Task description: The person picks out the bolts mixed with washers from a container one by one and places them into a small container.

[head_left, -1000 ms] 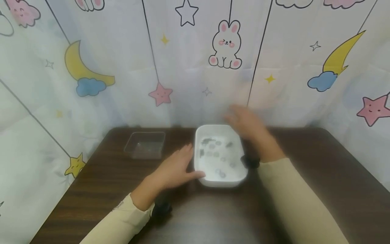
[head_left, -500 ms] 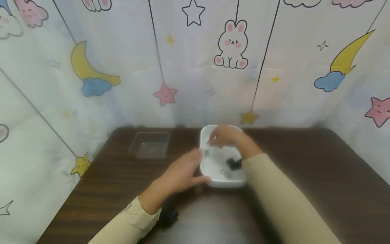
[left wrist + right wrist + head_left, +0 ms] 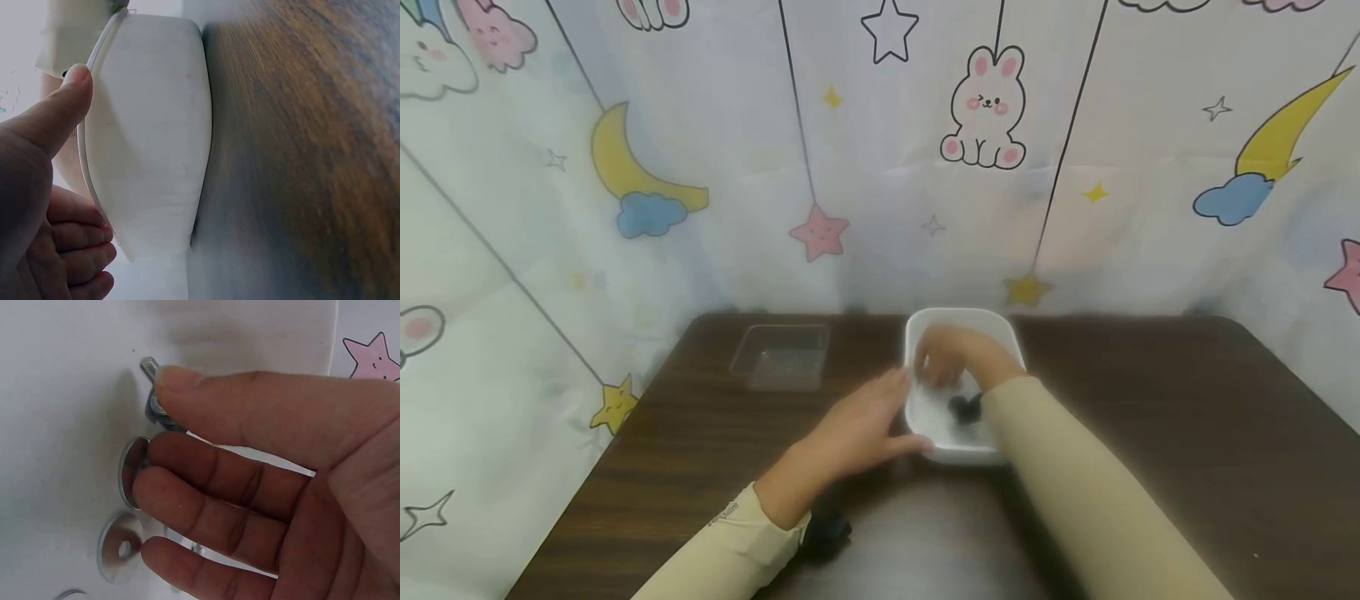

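Observation:
A white rounded tub (image 3: 958, 455) stands on the table. My left hand (image 3: 856, 427) rests against its left side, thumb at the near corner and fingertips along the rim. In the left wrist view, the thumb and fingers touch the edge beside the tub's smooth outer wall (image 3: 150, 131). My right hand (image 3: 951, 354) reaches down inside the tub. The right wrist view has its thumb over a small metal bolt (image 3: 150, 365), with fingertips at a flat washer (image 3: 129, 478) and beside another washer (image 3: 111, 550). Thumb and visible fingers stand apart there; the hand hides part of the bolt.
A clear plastic box (image 3: 782, 367) stands on the dark wooden table (image 3: 1150, 417), left of the tub. A patterned curtain (image 3: 880, 167) hangs right behind the table's far edge. A dark wrist-worn piece (image 3: 827, 533) sits under the left cuff.
My right hand has come down from above the tub's far right corner into it, among the metal pieces. The left hand stays at the tub's side. The head view has shifted slightly left.

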Available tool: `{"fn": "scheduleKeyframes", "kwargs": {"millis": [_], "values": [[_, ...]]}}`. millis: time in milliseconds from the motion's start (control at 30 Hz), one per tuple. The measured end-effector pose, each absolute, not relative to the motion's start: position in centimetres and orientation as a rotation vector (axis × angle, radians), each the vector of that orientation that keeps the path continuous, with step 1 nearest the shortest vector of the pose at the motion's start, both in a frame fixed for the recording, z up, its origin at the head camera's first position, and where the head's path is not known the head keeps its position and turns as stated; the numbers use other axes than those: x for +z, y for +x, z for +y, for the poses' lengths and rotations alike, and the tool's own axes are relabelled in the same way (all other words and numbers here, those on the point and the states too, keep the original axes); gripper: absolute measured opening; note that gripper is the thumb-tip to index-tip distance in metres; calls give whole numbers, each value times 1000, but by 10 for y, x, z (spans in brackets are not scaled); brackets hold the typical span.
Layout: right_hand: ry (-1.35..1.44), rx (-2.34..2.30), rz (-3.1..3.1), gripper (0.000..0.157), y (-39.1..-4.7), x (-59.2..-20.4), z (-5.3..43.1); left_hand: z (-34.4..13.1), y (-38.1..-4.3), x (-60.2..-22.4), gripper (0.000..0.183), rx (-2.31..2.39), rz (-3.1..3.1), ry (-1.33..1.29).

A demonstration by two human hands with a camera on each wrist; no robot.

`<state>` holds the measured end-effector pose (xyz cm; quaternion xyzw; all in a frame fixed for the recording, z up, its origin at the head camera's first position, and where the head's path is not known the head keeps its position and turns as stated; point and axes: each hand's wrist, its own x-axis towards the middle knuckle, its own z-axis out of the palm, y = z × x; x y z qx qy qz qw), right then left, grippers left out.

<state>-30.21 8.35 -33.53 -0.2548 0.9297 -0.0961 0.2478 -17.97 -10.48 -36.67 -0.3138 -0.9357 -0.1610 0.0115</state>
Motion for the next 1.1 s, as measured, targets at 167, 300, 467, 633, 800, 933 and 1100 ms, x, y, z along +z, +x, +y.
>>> {"fn": "scheduleKeyframes", "kwargs": {"millis": [167, 300, 467, 633, 800, 933, 1100], "values": [[-669, -294, 2536, 34, -303, -342, 83, -105, -178, -366, 99, -518, -2913, -975], [-640, -308, 2557, 34, -302, -348, 82, -106, -177, -367, 100, -527, -2900, -985], [-627, -364, 2583, 31, -296, -354, 86, -106, -175, -370, 101, -532, -2887, -996], [-597, -398, 2576, 33, -296, -356, 88, -106, -175, -369, 101, -530, -2875, -1000], [-583, -424, 2560, 33, -298, -356, 89, -105, -176, -366, 102, -518, -2879, -994], [-604, -449, 2531, 27, -299, -353, 89, -105, -176, -363, 102, -505, -2894, -977], [-677, -434, 2505, 13, -301, -353, 88, -106, -176, -364, 101, -493, -2895, -971]]}}
